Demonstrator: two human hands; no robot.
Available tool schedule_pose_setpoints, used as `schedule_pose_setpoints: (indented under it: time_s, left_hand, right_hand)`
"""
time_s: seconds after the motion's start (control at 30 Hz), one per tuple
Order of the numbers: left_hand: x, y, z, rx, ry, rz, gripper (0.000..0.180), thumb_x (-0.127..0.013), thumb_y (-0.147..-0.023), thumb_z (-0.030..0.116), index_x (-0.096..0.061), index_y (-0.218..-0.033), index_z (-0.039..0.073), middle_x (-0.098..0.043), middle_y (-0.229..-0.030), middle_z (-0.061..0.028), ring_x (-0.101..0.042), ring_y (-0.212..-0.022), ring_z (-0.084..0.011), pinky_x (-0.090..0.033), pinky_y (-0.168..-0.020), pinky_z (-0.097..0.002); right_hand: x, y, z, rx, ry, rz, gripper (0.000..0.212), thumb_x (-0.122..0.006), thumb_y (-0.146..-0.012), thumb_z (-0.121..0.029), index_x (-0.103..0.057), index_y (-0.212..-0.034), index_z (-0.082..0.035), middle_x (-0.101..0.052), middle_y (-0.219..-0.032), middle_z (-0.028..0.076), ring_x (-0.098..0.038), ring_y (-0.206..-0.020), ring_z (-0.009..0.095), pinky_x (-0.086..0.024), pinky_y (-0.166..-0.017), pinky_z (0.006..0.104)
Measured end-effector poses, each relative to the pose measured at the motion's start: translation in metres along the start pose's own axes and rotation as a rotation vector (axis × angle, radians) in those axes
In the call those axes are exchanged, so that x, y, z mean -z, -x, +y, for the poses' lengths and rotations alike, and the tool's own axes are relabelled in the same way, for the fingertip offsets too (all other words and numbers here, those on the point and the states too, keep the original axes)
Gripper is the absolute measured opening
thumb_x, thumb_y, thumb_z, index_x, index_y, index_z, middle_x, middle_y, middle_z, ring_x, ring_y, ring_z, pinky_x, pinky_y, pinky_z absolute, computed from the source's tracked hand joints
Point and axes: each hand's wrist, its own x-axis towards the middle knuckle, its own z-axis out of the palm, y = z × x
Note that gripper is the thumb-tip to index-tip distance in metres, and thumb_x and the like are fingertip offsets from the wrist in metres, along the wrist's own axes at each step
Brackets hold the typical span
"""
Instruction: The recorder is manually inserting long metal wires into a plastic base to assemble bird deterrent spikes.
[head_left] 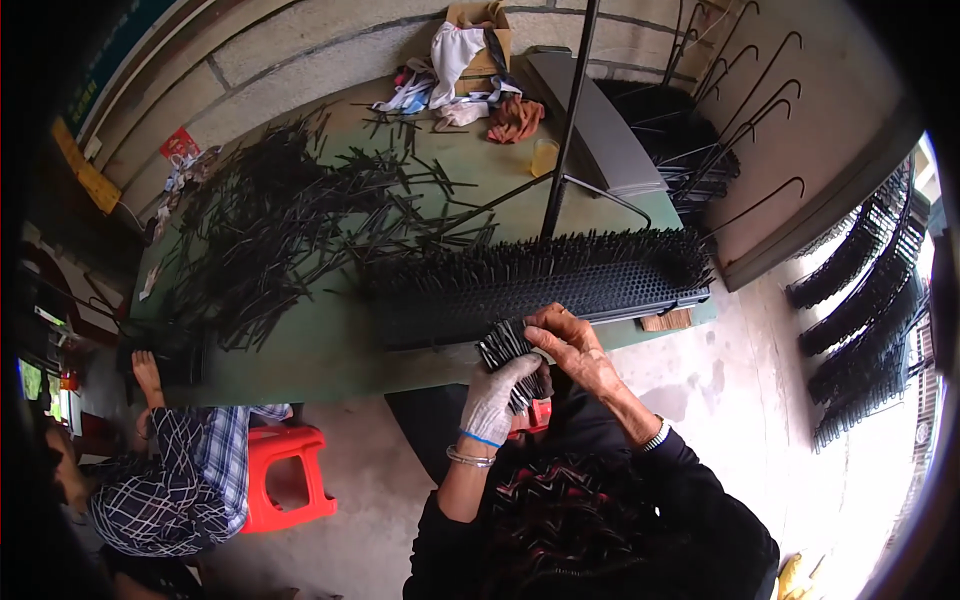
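Note:
My left hand [491, 402], in a white glove with a blue cuff edge, is closed around a bundle of short black sticks [506, 345]. Bare, with fingers pinched together, my right hand [572, 345] touches the upper right end of that bundle. Whatever lies between its fingertips is too small to make out. Just beyond both hands stands a long black perforated rack [540, 302], with many black sticks [500, 262] upright in rows along its far part. The rack's near rows of holes are bare.
A large heap of loose black sticks [290, 215] covers the left of the green table [390, 385]. Behind the rack rise a black pole [570, 110], a yellow cup [544, 157] and rags [516, 119]. A co-worker [165, 490] sits left, beside a red stool [290, 480]. Hooked rods [770, 100] stand right.

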Motion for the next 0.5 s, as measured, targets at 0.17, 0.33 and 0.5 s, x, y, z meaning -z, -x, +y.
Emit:
schedule_pose_setpoints:
  time_s: [0.17,0.33,0.5]
  left_hand:
    - [-0.017,-0.002,-0.016,0.083,-0.113,-0.062,0.015,-0.063,-0.083,0.007,-0.064,-0.095,-0.002,-0.067,-0.074,-0.0119,-0.067,-0.064,-0.0208,-0.057,-0.056,-0.0302]
    - [-0.031,-0.007,-0.029,0.151,-0.189,-0.118,0.016,-0.064,-0.084,0.010,-0.065,-0.094,-0.002,-0.067,-0.076,-0.0127,-0.067,-0.063,-0.0207,-0.056,-0.054,-0.0305]
    - [-0.044,-0.009,-0.033,0.171,-0.142,-0.148,0.020,-0.063,-0.086,0.015,-0.065,-0.094,-0.003,-0.067,-0.077,-0.0116,-0.066,-0.061,-0.0199,-0.056,-0.053,-0.0292]
  right_hand:
    - [0.031,0.022,-0.015,-0.175,-0.091,0.032,0.021,-0.066,-0.089,-0.018,-0.061,-0.097,0.001,-0.058,-0.086,0.001,-0.052,-0.086,0.009,-0.044,-0.076,0.0275]
    - [0.052,0.035,-0.010,-0.210,-0.091,0.087,0.018,-0.066,-0.089,-0.017,-0.056,-0.091,-0.002,-0.057,-0.082,-0.001,-0.050,-0.081,0.007,-0.044,-0.072,0.0262]
    - [0.071,0.039,-0.018,-0.225,-0.124,0.085,0.016,-0.065,-0.089,-0.016,-0.054,-0.086,-0.004,-0.055,-0.079,-0.001,-0.051,-0.076,0.008,-0.043,-0.070,0.0244]
